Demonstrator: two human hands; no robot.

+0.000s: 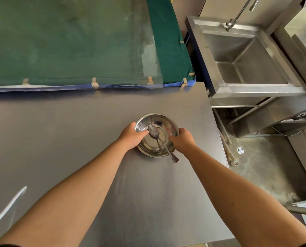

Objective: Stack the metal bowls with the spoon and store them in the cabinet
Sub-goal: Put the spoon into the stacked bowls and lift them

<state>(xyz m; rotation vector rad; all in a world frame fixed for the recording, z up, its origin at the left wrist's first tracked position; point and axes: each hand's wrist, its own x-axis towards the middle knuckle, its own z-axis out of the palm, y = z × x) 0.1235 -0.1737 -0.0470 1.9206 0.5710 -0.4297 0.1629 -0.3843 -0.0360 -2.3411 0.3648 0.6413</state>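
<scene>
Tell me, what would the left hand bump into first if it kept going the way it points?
The left hand points right, across the round shiny metal bowl it holds by the rim. Probably the metal spoon lying inside comes first, right by its thumb.

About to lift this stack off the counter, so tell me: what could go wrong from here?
The spoon lies loose in the top bowl, handle sticking out over the near rim; tilting could slide it out. Both hands pinch the metal bowls only at the rim, so smooth steel may slip. The counter edge and floor are close on the right.
</scene>
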